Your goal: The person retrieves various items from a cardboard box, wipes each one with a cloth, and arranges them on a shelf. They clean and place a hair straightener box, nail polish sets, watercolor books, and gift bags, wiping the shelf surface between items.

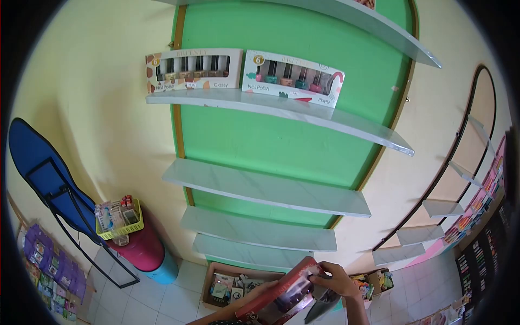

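At the bottom centre, a red nail polish box (287,292) with a clear window is held tilted between both hands. My left hand (260,294) supports its left side, with the fingers mostly hidden behind the box. My right hand (336,280) grips the upper right part, thumb and fingers on the window side. Above, a marbled shelf (260,102) bears a "Classy" nail polish box (193,70) at the left and a "Playful" nail polish box (292,78) to its right.
Lower marbled shelves (265,187) cross the green wall panel. An open carton (208,284) with packets stands below, and smaller boxes (376,284) sit to its right. At the left are a yellow basket (122,232), a pink and blue drum (145,252) and a blue folded board (46,162).
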`<act>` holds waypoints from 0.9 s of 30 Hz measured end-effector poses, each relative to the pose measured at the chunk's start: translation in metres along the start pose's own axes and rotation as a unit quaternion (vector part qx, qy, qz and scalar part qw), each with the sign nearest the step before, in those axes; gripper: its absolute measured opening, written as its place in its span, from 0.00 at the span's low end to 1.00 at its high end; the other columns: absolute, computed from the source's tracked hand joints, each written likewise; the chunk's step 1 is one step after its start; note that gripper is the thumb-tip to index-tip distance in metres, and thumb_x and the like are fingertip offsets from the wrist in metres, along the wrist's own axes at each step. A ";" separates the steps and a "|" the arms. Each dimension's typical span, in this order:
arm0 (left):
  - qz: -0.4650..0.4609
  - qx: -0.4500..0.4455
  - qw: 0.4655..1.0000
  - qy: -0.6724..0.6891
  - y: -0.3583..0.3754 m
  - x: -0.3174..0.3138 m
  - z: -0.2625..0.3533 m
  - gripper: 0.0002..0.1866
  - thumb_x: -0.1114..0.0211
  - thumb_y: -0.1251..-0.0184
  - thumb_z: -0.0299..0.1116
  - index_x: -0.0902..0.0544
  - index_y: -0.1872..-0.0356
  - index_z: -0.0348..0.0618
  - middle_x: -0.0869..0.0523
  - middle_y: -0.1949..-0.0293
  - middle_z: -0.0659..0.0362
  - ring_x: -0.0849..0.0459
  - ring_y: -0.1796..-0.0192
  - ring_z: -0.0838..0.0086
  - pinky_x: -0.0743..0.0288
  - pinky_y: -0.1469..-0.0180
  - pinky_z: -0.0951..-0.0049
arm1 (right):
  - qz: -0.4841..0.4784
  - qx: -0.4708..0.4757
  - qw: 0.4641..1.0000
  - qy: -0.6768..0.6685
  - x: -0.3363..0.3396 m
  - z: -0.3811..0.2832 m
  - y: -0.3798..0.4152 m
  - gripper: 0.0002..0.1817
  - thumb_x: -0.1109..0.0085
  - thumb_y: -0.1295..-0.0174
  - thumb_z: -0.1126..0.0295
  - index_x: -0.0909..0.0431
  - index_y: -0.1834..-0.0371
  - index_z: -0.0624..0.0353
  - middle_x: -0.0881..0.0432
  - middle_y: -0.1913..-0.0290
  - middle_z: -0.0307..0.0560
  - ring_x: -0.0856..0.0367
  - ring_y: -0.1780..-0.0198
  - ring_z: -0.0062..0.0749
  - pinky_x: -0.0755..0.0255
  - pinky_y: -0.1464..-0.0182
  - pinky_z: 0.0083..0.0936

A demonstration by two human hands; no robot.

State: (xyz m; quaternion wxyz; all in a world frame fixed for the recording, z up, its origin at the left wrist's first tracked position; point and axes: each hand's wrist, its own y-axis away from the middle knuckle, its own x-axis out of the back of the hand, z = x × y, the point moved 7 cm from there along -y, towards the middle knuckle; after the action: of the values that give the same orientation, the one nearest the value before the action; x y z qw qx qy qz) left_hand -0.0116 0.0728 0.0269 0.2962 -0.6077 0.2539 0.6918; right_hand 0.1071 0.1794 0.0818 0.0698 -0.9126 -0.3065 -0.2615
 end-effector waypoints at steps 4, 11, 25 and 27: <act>-0.054 0.017 0.998 0.012 0.005 -0.007 0.000 0.31 0.56 0.40 0.52 0.45 0.41 0.41 0.37 0.45 0.45 0.32 0.48 0.57 0.35 0.49 0.60 | 0.037 -0.045 0.984 -0.168 0.016 -0.006 0.012 0.20 0.39 0.55 0.69 0.29 0.59 0.68 0.24 0.67 0.44 0.29 0.63 0.25 0.36 0.58 0.20; -0.160 -0.102 0.978 -0.085 0.013 -0.030 0.029 0.36 0.57 0.42 0.55 0.51 0.39 0.41 0.45 0.40 0.43 0.40 0.42 0.54 0.40 0.46 0.59 | 0.337 0.153 0.883 -0.289 0.126 -0.039 0.039 0.18 0.41 0.53 0.68 0.30 0.59 0.63 0.26 0.65 0.40 0.28 0.66 0.22 0.34 0.65 0.15; 0.056 -0.266 0.939 -0.212 0.071 0.016 0.064 0.32 0.64 0.39 0.52 0.49 0.39 0.41 0.43 0.41 0.43 0.42 0.40 0.54 0.47 0.42 0.54 | 0.395 0.223 0.878 -0.156 0.330 -0.150 -0.043 0.14 0.47 0.46 0.56 0.28 0.67 0.56 0.26 0.79 0.32 0.32 0.84 0.11 0.43 0.88 0.08; 0.093 -0.311 0.921 -0.215 0.080 0.018 0.065 0.31 0.63 0.39 0.52 0.48 0.39 0.42 0.42 0.41 0.43 0.41 0.40 0.54 0.47 0.42 0.53 | 0.365 0.208 0.898 -0.130 0.339 -0.150 -0.065 0.15 0.47 0.46 0.55 0.29 0.66 0.56 0.27 0.79 0.31 0.33 0.83 0.11 0.43 0.87 0.08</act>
State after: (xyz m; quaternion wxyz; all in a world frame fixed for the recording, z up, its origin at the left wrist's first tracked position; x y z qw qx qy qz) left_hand -0.1154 0.0657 0.0173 0.0743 -0.4797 0.0115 0.8742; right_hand 0.2329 0.3657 0.3839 0.3078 -0.9511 -0.0055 -0.0270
